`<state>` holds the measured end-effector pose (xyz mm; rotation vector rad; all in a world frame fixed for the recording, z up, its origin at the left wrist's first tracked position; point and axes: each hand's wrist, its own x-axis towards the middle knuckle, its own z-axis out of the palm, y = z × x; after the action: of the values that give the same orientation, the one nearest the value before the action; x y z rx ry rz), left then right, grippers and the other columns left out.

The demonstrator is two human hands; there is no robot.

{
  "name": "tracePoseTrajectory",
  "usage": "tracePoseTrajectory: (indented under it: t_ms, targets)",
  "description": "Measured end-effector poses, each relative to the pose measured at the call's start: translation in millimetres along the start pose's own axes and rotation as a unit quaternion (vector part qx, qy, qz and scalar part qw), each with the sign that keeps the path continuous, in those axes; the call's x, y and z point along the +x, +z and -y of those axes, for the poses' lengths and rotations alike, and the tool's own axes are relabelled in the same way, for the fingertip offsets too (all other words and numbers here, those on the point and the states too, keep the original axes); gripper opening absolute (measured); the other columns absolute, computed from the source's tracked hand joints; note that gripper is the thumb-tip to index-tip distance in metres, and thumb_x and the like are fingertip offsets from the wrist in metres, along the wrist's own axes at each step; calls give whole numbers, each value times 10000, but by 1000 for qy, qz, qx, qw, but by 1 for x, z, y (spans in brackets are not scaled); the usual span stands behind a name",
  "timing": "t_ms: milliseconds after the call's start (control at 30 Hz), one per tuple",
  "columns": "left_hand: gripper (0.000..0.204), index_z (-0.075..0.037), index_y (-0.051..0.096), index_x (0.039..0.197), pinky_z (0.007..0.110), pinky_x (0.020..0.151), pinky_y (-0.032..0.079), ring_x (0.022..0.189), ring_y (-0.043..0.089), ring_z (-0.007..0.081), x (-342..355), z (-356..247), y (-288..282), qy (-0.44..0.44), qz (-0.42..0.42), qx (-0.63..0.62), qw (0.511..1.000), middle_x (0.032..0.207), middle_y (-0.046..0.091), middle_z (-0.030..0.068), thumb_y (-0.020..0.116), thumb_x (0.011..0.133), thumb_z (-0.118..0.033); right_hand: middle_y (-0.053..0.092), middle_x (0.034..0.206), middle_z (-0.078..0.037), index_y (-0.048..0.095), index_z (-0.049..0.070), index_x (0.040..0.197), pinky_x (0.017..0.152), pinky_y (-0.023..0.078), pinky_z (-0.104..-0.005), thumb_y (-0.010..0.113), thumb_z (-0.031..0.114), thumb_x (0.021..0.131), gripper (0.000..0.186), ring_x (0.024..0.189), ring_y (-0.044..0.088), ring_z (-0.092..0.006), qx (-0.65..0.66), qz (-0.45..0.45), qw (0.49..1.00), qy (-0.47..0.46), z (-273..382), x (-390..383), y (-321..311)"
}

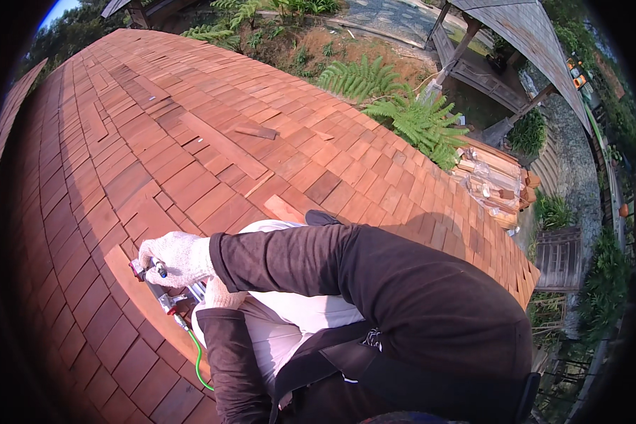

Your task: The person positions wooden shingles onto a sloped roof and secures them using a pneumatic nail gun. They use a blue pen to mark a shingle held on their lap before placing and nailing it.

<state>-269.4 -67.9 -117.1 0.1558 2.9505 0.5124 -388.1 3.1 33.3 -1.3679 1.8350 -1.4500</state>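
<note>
- White knit-gloved left hand [220, 295]: fingers mostly hidden behind white knit-gloved right hand [180, 256] and dark right sleeve [290, 261]; grip unclear.
- Silver-and-red metal tool [167, 302]: partly covered by both hands; nose too small to tell.
- Thin bright-green hose [198, 351]: lower run lost behind dark left sleeve [226, 353].
- Long reddish wooden board [138, 288]: lower end blocked, same sleeve.
- Reddish wood-shingle roof [131, 191]: lower edge cut off; lower right part behind body.
- Grey-roofed wooden pavilion [523, 25], beyond roof's upper right edge: top cut off.
- Orange object [578, 76], far right: too small.
</note>
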Motion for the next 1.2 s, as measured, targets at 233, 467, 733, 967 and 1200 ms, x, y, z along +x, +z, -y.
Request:
tracePoseTrajectory:
  t_ms: [233, 467, 733, 967, 1200]
  targets:
    - [425, -47, 662, 1355, 462, 1148, 426, 1316, 597, 386, 3, -27, -27, -39, 55, 21, 997, 1362, 668, 206, 595, 950, -160, 759, 938, -140, 665, 113, 1092, 812, 569, -444, 727, 329, 887, 304, 925, 734, -355, -57, 57, 996, 47, 7, -6, -5]
    - [420, -25, 676, 1319, 466, 1129, 443, 1299, 607, 398, 5, -21, -22, -62, 70, -6, 996, 1327, 677, 234, 620, 925, -160, 759, 946, -140, 671, 122, 1089, 829, 569, -446, 727, 342, 882, 307, 948, 732, -353, -43, 35, 998, 23, -4, -1, -2]
    - [398, -31, 699, 1273, 501, 1084, 469, 1235, 642, 399, 4, -11, -4, 40, -36, 59, 997, 1277, 700, 222, 603, 919, -183, 710, 841, -154, 640, 116, 1088, 739, 549, -466, 722, 327, 914, 286, 832, 708, -382, -81, 13, 995, -49, -20, -2, 7]
    - [418, -37, 683, 1310, 479, 1121, 448, 1274, 621, 387, 6, -22, -19, 8, 28, 97, 995, 1315, 688, 212, 614, 911, -143, 713, 837, -160, 649, 109, 1063, 736, 546, -475, 731, 346, 897, 301, 828, 710, -386, -76, 38, 996, -30, -22, -2, 9]
    - [444, -37, 634, 1376, 487, 1164, 409, 1326, 580, 395, 11, -39, -42, -73, 133, 58, 987, 1375, 654, 216, 574, 966, -195, 703, 785, -169, 687, 90, 964, 730, 541, -483, 757, 376, 844, 318, 792, 707, -391, -118, 93, 988, -32, -23, -3, 9]
